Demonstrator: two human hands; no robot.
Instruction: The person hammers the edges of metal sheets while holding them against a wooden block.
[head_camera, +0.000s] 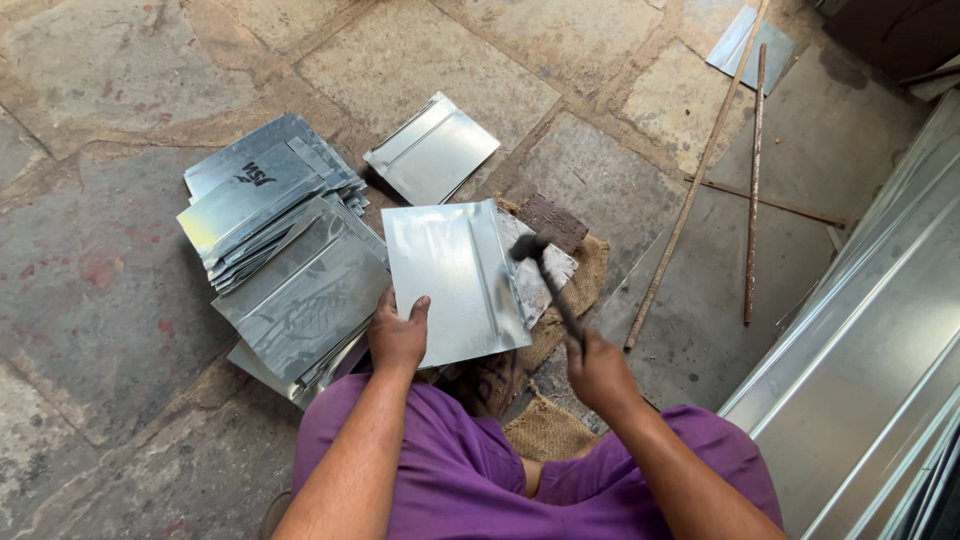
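Stone floor (130, 300), sheet-metal work seen from above.
My left hand (397, 337) pinned the near edge of a folded metal sheet (450, 280), thumb on top; my right hand (598, 372) was clenched around a hammer (548, 275) whose head sat over the sheet's far fold. A stack of sheets (280, 250) lay just beyond the left fingers.

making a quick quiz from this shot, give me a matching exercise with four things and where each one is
Things:
1. hammer
2. metal sheet
3. stack of sheets
4. long rods

Places:
A. lying on the stone floor at the upper right
B. held at its near edge by the left hand
C. piled on the floor beside the left hand
D. gripped in the right hand, head over the sheet's folded edge

Pairs: 1-D, 2-B, 3-C, 4-A
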